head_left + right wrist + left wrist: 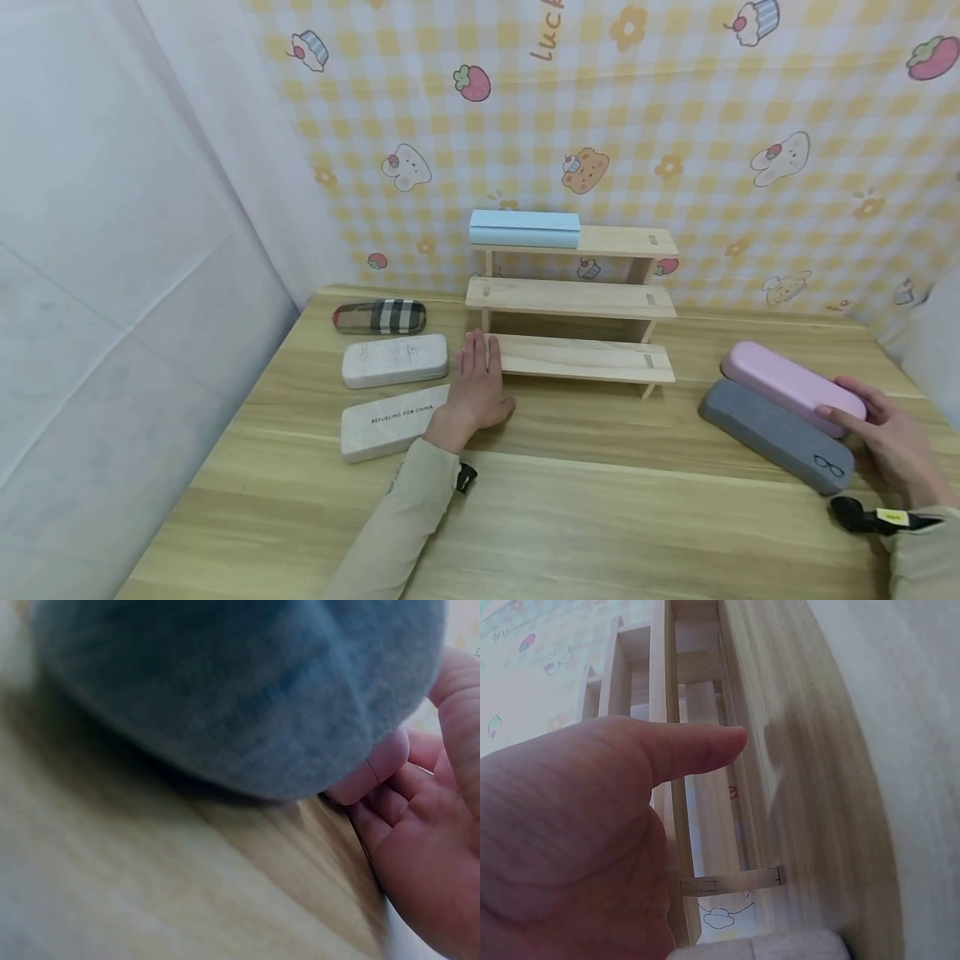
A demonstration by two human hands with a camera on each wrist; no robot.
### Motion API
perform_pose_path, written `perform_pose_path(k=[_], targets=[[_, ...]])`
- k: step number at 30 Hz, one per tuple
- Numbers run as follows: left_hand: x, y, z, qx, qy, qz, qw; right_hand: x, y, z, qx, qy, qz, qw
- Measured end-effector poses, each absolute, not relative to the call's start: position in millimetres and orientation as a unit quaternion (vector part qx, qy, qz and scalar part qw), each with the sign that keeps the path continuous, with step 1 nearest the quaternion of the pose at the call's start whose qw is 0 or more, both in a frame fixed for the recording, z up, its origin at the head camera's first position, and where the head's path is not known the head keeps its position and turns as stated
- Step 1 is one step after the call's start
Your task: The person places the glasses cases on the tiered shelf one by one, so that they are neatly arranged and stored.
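Note:
My left hand (477, 393) lies with straight fingers on the left end of the lowest tier of a three-tier wooden shelf (573, 358). In the left wrist view the thumb (697, 746) sticks out past the tier's front edge. At the right, my right hand (896, 437) grips the near end of a pink glasses case (787, 383), thumb on top and fingers on the far side. Alongside it lies a grey glasses case (776, 437) printed with a spectacles sign. The grey case (247, 690) fills much of the right wrist view and partly hides the pink one (382, 761).
A light blue case (525, 229) sits on the top tier's left side. Left of the shelf lie a checked case (381, 317), a white case (395, 360) and a lettered pale case (386, 425), partly behind my left hand. A patterned cloth (525, 125) hangs behind the table.

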State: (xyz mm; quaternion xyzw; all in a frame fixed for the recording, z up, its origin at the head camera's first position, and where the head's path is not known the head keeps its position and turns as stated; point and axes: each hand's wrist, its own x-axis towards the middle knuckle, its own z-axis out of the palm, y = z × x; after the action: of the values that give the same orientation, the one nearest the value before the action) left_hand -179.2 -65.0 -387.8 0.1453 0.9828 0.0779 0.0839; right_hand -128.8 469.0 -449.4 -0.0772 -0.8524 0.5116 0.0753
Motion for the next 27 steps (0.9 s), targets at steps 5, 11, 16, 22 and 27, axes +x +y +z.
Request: perform_pose_path(k=[5,11,16,22,27], targets=[[-178.2,-64.7,-387.4,0.144,0.983,0.078,0.08,-128.7,468.9,-448.1,-0.072,-0.859,0.505,0.05],[-177.5,-64.5,-387.5,0.145,0.983,0.085,0.079,-129.3,469.3,-447.1,-0.063,-0.902,0.425,0.036],[-177.7,-65.4,-385.9,0.142,0.983,0.085,0.084,-130.5,466.7,-444.6,-0.061,-0.908,0.414,0.03],[-178.6,-66.4,-388.4,0.145,0.983,0.081,0.084,-130.1,462.8,-442.6,-0.061,-0.906,0.419,0.009],[-180.2,-65.3,-392.8,0.143,0.983,0.08,0.087,-128.6,464.6,-441.8,-0.028,-0.9,0.434,0.022]])
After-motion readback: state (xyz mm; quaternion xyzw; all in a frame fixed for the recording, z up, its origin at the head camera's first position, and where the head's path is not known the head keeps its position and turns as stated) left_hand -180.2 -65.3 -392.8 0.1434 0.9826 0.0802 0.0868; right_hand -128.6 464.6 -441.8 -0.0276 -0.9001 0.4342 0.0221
